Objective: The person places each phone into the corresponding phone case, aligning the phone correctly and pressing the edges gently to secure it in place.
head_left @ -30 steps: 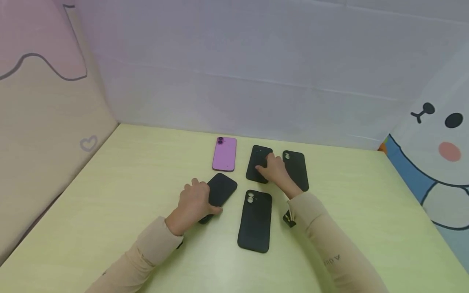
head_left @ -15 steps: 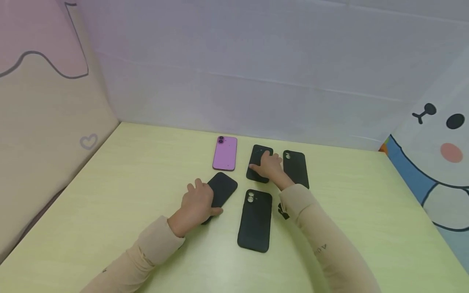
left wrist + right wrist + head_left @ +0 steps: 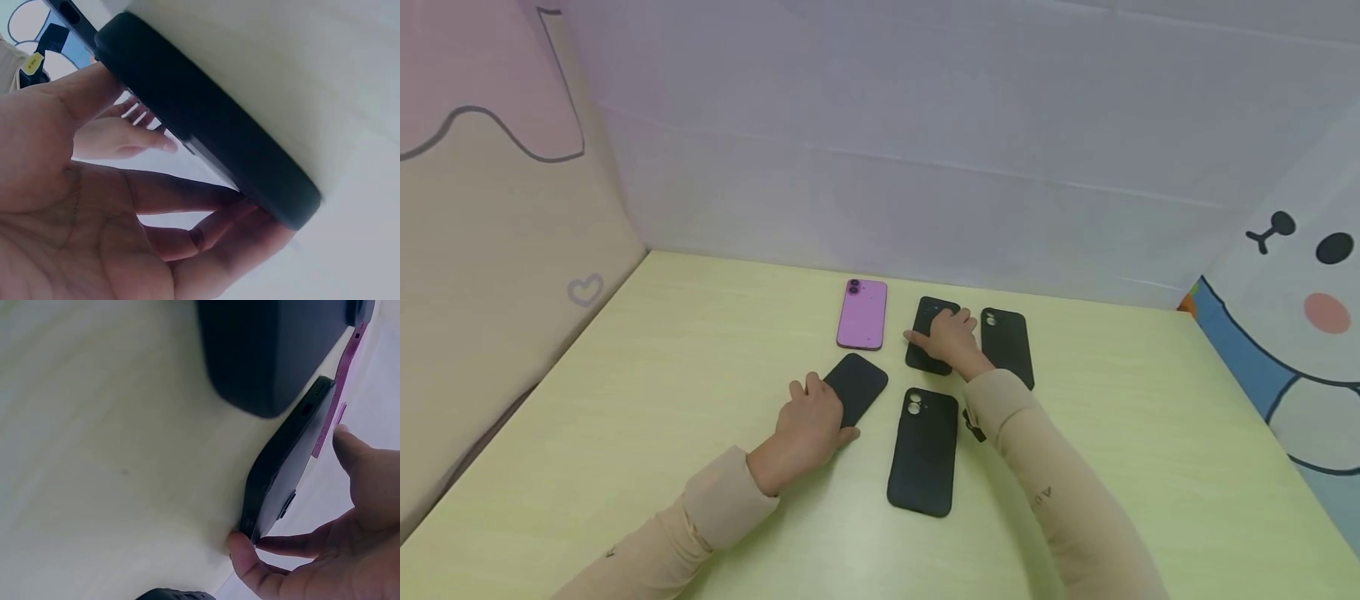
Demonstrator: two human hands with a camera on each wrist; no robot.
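Note:
My left hand (image 3: 808, 421) grips a dark phone (image 3: 857, 387) that lies at an angle on the table; in the left wrist view, the thumb is at one long edge and bent fingers (image 3: 256, 225) at the other. My right hand (image 3: 951, 340) is over a second dark phone (image 3: 922, 354) at the back. Its fingertips touch that phone's edge in the right wrist view, while the thumb (image 3: 350, 447) stands spread away from it. A black phone case (image 3: 922, 458) with camera holes lies between the arms. Another black case (image 3: 1009, 350) lies right of the right hand.
A purple phone (image 3: 862, 315) lies at the back, left of the second dark phone. The pale yellow table (image 3: 685, 350) meets a whitish back wall (image 3: 925, 208). Printed side panels stand at left and right, the right one with a cartoon face (image 3: 1311, 267).
My right hand has shifted slightly left over the back phone, and its thumb has spread further left. The left hand has barely moved. Phones and cases keep their places.

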